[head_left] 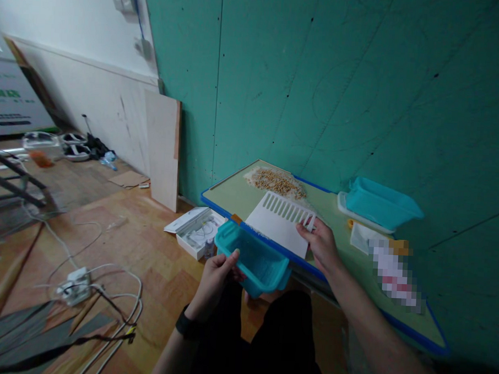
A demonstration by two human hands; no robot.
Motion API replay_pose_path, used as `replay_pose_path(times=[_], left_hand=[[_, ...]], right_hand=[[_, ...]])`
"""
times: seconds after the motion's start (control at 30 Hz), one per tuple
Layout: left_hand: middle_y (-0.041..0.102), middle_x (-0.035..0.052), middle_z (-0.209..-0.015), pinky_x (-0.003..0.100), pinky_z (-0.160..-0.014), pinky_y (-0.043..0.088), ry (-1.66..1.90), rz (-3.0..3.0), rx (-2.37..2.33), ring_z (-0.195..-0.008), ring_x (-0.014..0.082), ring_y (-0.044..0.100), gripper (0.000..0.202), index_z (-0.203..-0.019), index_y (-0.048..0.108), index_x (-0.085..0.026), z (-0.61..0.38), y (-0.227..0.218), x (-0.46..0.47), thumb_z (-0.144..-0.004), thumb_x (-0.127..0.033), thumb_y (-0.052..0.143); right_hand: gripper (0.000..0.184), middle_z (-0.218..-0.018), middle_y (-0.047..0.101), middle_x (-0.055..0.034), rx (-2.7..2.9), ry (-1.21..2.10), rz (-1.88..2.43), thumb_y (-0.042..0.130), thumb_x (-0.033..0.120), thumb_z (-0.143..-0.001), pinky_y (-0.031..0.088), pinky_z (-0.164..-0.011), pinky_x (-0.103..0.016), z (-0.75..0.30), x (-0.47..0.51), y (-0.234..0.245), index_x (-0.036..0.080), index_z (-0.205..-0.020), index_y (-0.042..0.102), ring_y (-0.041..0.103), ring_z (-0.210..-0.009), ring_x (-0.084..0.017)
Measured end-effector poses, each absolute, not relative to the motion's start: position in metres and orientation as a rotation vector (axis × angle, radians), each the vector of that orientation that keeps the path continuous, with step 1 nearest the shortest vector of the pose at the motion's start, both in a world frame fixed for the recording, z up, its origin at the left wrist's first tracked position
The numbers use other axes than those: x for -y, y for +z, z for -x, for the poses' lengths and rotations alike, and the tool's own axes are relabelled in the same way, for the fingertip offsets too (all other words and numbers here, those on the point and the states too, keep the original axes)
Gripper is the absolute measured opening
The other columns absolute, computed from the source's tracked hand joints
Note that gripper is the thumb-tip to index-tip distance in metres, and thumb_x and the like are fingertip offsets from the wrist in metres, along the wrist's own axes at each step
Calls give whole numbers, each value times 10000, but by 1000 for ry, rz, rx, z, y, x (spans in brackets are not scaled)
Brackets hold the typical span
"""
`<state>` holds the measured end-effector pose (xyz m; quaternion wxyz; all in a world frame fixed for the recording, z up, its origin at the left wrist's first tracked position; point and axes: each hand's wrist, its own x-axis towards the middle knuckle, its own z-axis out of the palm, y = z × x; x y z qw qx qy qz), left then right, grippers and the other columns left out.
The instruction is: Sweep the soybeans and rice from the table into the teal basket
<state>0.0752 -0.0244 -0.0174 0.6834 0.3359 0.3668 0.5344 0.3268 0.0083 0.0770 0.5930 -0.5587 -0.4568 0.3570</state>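
My left hand (217, 276) grips the near-left rim of a teal plastic basin (266, 265), thumb over the edge. The basin sits just below the table's near edge, above my lap. My right hand (322, 244) pinches the right side of a flat white slotted plate (277, 224), which has a row of long slots along its far edge. That plate lies tilted over the blue-edged table (228, 192), its near side at the edge beside the basin. Beyond it spreads a pile of yellowish grains (274, 181) mixed with smaller whitish ones. A few whitish grains show at the table edge above the basin.
A second teal basin (381, 202) stands on a white lid (343, 205) at the table's right, near the green wall (257, 88). An open white box (191, 242) lies on the floor left of the table. Cables and a power strip (75, 285) lie farther left.
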Motion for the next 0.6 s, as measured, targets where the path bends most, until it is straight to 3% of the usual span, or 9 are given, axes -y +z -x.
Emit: replay_pose_path(times=[0.17, 0.6], left_hand=[[681, 50, -500, 235, -497, 505, 1197, -748, -806, -456, 147, 636, 516, -520, 619, -158, -76, -21, 24, -692, -584, 854], [680, 33, -510, 245, -519, 517, 1197, -726, -795, -470, 145, 635, 473, -542, 626, -166, -68, -18, 23, -744, -539, 836]], right_hand=[[510, -783, 744, -34, 1001, 890, 1299, 914, 487, -525, 531, -655, -347, -323, -4, 80, 200, -883, 691, 669, -690, -229], [429, -818, 736, -36, 1082, 818, 1261, 862, 458, -580, 517, -711, -352, -317, -24, 74, 202, -870, 678, 663, -749, -230]])
